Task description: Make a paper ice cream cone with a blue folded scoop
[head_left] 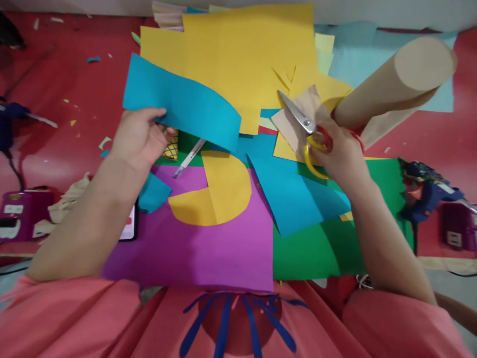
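Note:
My left hand [143, 132] grips a strip of blue craft paper [182, 102] by its lower edge, thumb on top; the strip has one curved side and is raised over the work area. In my right hand [345, 149] are scissors [303, 119] with red and yellow handles, their blades nearly together and pointing up and left. Between the hands lies a yellow curved paper piece [227, 189] on a purple sheet [223, 253]. A larger blue piece [298, 199] rests below the scissors, partly over a green sheet [316, 258]. A white pen [190, 158] sticks out from under the held strip.
Yellow sheets [246, 54] lie at the back. A beige paper roll [395, 79] stands tilted at the right. Glue guns [11, 122] are at the left and, dark blue, at the right [428, 199]. A phone [129, 226] is partly hidden by my left forearm.

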`<act>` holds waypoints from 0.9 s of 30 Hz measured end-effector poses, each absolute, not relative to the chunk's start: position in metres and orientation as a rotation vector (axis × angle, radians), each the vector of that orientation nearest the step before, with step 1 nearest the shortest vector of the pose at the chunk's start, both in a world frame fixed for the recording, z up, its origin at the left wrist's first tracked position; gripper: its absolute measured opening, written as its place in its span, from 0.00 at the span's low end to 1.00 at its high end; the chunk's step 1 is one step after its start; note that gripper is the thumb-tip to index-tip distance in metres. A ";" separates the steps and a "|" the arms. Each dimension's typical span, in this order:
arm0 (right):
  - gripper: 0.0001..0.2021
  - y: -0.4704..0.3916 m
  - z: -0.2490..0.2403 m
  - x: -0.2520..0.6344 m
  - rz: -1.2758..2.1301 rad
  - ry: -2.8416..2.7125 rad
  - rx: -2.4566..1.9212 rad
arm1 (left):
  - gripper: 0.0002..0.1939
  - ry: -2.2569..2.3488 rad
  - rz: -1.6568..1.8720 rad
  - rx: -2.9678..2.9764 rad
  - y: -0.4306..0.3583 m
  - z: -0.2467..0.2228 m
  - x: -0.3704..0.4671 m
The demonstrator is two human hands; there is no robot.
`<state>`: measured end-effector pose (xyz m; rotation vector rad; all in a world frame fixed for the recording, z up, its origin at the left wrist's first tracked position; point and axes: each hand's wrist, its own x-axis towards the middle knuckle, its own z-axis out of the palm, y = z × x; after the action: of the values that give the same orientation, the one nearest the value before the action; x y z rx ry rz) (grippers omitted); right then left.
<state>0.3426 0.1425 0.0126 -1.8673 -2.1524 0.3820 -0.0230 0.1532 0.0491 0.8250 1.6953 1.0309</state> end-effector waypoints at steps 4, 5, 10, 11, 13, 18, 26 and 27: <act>0.24 0.138 0.011 0.343 0.241 -2.220 -1.901 | 0.05 1.632 1.081 0.717 0.166 0.043 -0.021; 0.22 0.132 0.014 0.343 0.185 -2.232 -1.896 | 0.08 1.630 1.068 0.732 0.167 0.042 -0.020; 0.30 0.085 0.032 0.349 0.378 -2.592 -1.527 | 0.09 1.349 1.351 0.596 0.163 0.032 -0.017; 0.35 0.074 0.033 0.353 0.473 -2.725 -1.425 | 0.10 1.275 1.388 0.585 0.161 0.031 -0.018; 0.47 0.054 0.030 0.360 0.540 -2.875 -1.389 | 0.11 1.200 1.361 0.628 0.157 0.031 -0.022; 0.54 0.036 0.014 0.374 0.487 -2.926 -1.445 | 0.06 1.248 1.135 0.577 0.146 0.039 -0.028; 0.27 0.041 0.023 0.363 0.690 -2.543 -1.528 | 0.20 1.242 1.239 0.429 0.089 0.037 -0.001; 0.23 0.041 0.025 0.358 0.755 -2.428 -1.594 | 0.19 1.233 1.167 0.544 0.080 0.036 0.004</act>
<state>0.3581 0.0408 0.0255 -1.5938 -2.4283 0.7550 0.0036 0.0799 0.0363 0.5436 1.2329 1.1674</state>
